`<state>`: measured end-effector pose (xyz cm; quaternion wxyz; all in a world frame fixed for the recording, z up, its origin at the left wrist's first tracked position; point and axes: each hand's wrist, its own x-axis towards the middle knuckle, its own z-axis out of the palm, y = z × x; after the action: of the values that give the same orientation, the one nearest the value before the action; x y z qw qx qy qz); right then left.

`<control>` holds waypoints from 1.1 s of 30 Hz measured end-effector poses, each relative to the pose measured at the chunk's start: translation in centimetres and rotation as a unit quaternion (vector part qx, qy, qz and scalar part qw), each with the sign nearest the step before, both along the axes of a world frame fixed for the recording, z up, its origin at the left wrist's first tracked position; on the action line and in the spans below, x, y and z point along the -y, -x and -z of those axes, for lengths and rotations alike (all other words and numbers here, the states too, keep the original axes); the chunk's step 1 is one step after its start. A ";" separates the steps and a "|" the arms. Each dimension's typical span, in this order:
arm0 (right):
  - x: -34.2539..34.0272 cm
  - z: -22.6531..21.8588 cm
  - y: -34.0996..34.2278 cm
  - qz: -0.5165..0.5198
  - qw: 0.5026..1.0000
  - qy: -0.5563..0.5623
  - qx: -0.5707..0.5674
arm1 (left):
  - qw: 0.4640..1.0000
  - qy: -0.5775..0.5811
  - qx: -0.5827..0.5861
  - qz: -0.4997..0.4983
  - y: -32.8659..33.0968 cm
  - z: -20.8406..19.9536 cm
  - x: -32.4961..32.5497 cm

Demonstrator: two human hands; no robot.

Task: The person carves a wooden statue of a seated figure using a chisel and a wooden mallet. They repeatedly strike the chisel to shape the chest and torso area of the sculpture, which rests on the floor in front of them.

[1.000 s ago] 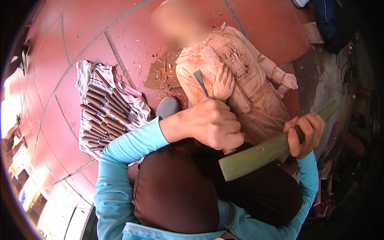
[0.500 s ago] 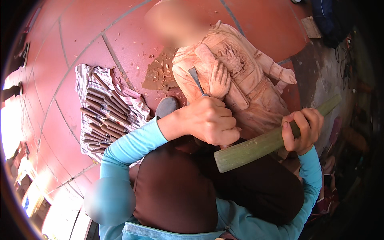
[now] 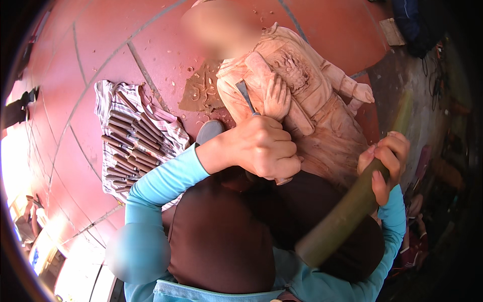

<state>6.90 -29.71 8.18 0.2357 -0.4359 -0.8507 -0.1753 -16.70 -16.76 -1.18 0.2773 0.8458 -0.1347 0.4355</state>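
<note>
My left hand [image 3: 266, 147] is closed round the handle of a chisel [image 3: 245, 95]. Its flat metal blade points away from me, over the chest and sleeve of a carved wooden statue [image 3: 322, 118]. Below the fist pokes the handle's butt end. In my right hand [image 3: 386, 163] is a long green mallet [image 3: 342, 219], gripped partway along. The mallet's thick end hangs low over my right thigh, apart from the chisel, and its thin end runs up to the right. Whether the blade touches the wood I cannot tell.
Several wooden-handled carving tools [image 3: 133, 146] lie on a striped cloth [image 3: 105, 93] to the left. Wood shavings [image 3: 201, 93] are scattered on a brown patch of the red tiled floor [image 3: 166, 50]. A small wooden block [image 3: 392, 32] and dark fabric [image 3: 415, 25] are at the far right.
My right hand has swung the mallet's thick end down toward me, away from the chisel's butt. My left hand and the chisel have shifted only slightly.
</note>
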 end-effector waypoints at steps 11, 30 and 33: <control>-0.1 -0.5 0.7 0.067 0.991 0.045 0.104 | 1.000 0.000 0.022 -0.014 0.2 -0.4 -0.5; 1.1 -1.3 2.1 0.059 0.992 0.100 -0.056 | 0.998 0.052 0.026 0.012 -0.2 -0.9 1.0; 1.0 -1.3 2.1 0.057 0.991 0.103 -0.061 | 0.999 0.040 0.010 0.016 -0.2 -0.6 1.1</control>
<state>4.80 -30.68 9.43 0.2306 -0.5153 -0.8221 -0.0734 -16.53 -17.82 -0.56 0.3163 0.8276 -0.1333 0.4441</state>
